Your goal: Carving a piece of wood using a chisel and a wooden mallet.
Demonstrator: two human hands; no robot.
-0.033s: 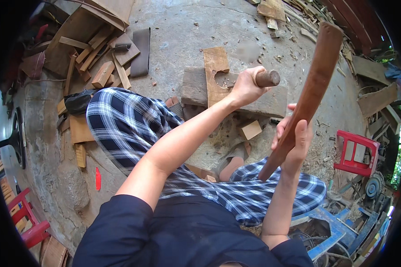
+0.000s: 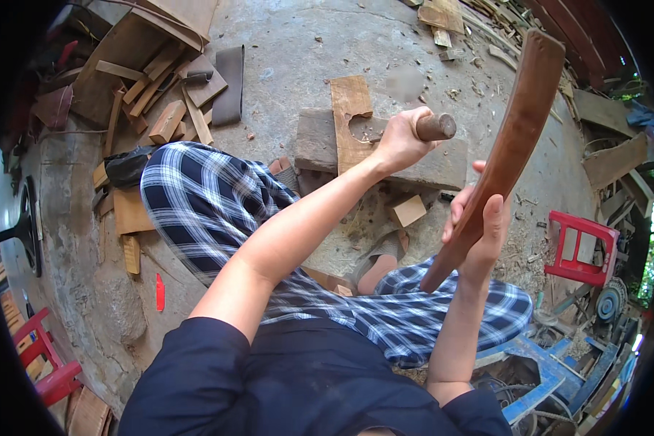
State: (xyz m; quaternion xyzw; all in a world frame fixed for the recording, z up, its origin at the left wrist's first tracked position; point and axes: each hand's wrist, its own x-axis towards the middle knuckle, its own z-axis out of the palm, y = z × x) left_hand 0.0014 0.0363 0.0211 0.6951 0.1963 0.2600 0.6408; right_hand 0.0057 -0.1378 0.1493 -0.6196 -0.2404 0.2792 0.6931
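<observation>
Stick (image 2: 437, 127) in L hand (image 2: 402, 143), 1 brown wood bar (image 2: 507, 152) in R hand (image 2: 485, 247); blk bag (image 2: 127, 167), contents hidden

Soft, even daylight; foliage (image 2: 653, 254) at right overexposed. Hazy spot (image 2: 405, 84) over concrete floor (image 2: 291, 58). Fisheye bending, black corners.

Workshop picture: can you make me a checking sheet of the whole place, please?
Surface: concrete floor, scattered with wood chips.
Job's things: a notched board lies across a thick wooden block.
Clutter: wood offcuts heaped at upper left.
Hands: left hand grips a round wooden handle; right hand holds a long wooden bar.
Cables: what looks like a thin cord, upper left.
Surroundings: red plastic stool at right, blue metal frame at lower right.
</observation>
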